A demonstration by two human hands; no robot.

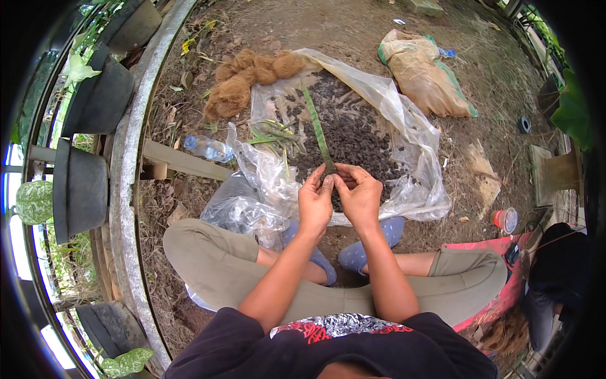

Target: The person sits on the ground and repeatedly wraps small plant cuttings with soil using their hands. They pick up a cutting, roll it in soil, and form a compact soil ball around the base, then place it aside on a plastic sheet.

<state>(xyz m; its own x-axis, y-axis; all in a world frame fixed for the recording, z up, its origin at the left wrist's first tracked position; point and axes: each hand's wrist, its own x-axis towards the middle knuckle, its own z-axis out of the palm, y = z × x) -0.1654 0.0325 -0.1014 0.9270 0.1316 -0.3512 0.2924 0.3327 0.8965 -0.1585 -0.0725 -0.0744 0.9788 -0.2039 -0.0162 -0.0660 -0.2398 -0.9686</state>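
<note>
Both hands meet in front of me, over the near edge of dark crumbly soil [364, 147] spread on a clear plastic sheet [419, 123]. My left hand [316, 201] and my right hand [358, 192] pinch the lower end of a long, flat green leaf [315, 118] between their fingertips. The leaf points upright, away from me; its base is partly hidden by the fingers. Left of the soil lies a small pile of green and yellowish leaf pieces [274, 132]. Balls of brown fibre [232, 92] sit at the sheet's far left corner.
A plastic bottle [208, 148] lies at the left, near a wooden bar [184, 160]. Black plant pots [80, 189] line a rail on the left. At the far right are a filled woven sack [421, 71] and a plastic cup [505, 220]. Someone in dark clothes [558, 270] is partly visible at right.
</note>
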